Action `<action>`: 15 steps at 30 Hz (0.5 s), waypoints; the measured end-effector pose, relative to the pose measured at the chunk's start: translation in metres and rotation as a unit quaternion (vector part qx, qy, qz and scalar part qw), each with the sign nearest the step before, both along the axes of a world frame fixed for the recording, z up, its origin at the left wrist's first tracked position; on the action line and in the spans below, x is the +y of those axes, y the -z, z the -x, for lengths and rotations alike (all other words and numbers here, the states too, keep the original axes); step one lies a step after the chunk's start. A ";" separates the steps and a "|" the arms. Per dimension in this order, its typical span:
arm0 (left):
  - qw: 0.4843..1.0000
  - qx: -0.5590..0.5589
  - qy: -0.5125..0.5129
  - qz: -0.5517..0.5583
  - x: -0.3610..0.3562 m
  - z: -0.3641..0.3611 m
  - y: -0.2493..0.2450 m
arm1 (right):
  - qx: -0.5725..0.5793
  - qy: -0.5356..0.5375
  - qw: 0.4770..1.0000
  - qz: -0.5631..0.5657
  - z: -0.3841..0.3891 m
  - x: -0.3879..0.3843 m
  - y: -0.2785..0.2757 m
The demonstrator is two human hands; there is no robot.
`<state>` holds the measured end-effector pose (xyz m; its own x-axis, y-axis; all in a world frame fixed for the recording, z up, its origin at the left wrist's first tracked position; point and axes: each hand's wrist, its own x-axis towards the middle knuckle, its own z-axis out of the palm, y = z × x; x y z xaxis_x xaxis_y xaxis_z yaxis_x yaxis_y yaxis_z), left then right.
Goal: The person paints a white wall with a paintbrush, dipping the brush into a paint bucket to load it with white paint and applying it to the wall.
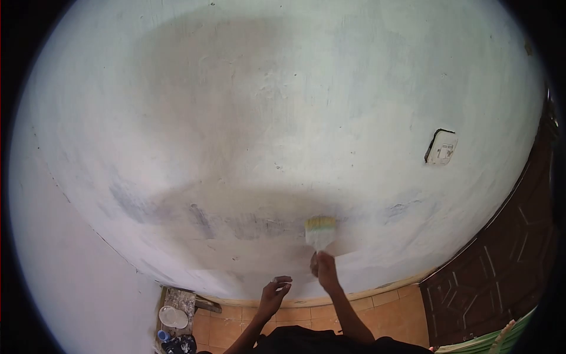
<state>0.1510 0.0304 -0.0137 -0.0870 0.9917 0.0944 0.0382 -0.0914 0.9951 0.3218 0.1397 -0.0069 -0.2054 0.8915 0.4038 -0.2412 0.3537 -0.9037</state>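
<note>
While right hand point(326, 270) pinches brush point(321, 235), lower centre | left hand point(273, 293) half-curled, can't tell grip | light, even strokes on wall point(371, 159) should suit

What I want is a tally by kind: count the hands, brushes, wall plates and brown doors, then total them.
Hands: 2 (left hand, right hand)
Brush: 1
Wall plate: 1
Brown door: 1
Total: 5

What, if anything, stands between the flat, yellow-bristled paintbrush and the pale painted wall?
Nothing visible: the right hand holds the flat, yellow-bristled paintbrush before the pale painted wall, with the left hand lower, to one side.
</note>
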 end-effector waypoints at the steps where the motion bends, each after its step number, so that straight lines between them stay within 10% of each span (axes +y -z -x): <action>1: 1.000 -0.004 -0.003 -0.002 -0.001 -0.002 0.003 | -0.011 0.005 0.996 0.091 0.002 -0.016 0.004; 4: 1.000 -0.019 -0.006 0.021 -0.003 -0.005 0.003 | 0.006 -0.052 0.974 0.221 -0.003 -0.051 0.001; 10: 1.000 0.029 0.002 -0.008 -0.004 -0.018 0.009 | 0.049 -0.011 0.992 0.111 -0.012 -0.023 -0.079; 15: 1.000 -0.005 0.005 0.012 0.003 -0.032 0.011 | -0.037 -0.001 0.993 0.113 -0.022 -0.011 -0.010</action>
